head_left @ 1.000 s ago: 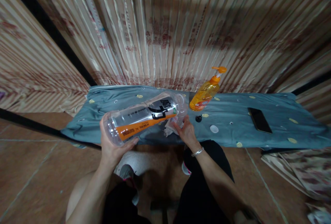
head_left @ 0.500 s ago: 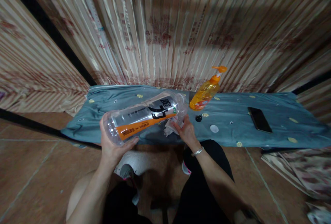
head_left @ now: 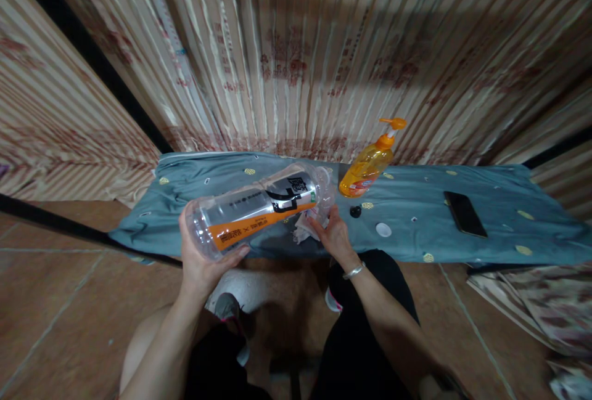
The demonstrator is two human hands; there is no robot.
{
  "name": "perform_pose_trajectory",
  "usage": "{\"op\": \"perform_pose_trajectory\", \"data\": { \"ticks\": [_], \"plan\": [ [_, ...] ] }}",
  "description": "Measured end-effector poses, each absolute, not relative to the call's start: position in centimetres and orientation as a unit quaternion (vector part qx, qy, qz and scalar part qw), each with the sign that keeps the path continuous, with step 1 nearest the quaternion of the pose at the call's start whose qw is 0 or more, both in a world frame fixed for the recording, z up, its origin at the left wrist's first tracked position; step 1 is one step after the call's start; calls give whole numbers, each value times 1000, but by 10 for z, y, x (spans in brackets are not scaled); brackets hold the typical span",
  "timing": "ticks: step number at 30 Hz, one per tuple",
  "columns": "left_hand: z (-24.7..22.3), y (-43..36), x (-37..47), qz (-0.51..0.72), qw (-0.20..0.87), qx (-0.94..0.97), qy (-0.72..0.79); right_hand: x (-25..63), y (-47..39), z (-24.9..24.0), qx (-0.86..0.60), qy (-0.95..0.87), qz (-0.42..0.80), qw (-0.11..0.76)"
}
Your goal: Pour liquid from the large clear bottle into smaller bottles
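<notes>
We hold a large clear plastic bottle (head_left: 259,206) on its side above the near edge of the bench (head_left: 509,227), which is draped in a blue-grey cloth. Our left hand (head_left: 203,261) closes its grip around the bottle's base. Our right hand (head_left: 330,233) sits at the neck end, its grip pinched on a crumpled white wipe (head_left: 303,227) just below the mouth. We judge the step in hand to be wiping the bottle near its open mouth; the next move calls for a steady left hold while the wipe works round.

The label has an orange band with small white writing and large black Chinese characters, not readable. Beyond the right hand stands an orange pump bottle (head_left: 367,166); a white cap (head_left: 383,229) and dark phone (head_left: 465,214) lie further right.
</notes>
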State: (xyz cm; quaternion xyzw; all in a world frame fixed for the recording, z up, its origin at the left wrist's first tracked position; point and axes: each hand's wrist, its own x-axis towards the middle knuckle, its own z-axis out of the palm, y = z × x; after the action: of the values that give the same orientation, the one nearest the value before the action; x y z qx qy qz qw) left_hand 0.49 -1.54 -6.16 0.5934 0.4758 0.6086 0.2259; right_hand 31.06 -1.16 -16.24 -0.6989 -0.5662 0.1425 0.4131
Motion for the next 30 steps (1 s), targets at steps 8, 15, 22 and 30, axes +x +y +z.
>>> {"op": "perform_pose_trajectory", "data": {
  "ticks": [8,15,22,30],
  "plan": [
    [-60,-15,7,621,213,595,465,309,-12,-162,-691,-566,136,429],
    [-65,-14,4,619,231,583,473,309,-12,-163,-694,-561,146,428],
    [-65,-14,4,616,240,578,478,310,-11,-164,-687,-568,139,432],
    [-55,-15,9,617,226,587,473,309,-11,-162,-693,-562,141,430]
  ]
}}
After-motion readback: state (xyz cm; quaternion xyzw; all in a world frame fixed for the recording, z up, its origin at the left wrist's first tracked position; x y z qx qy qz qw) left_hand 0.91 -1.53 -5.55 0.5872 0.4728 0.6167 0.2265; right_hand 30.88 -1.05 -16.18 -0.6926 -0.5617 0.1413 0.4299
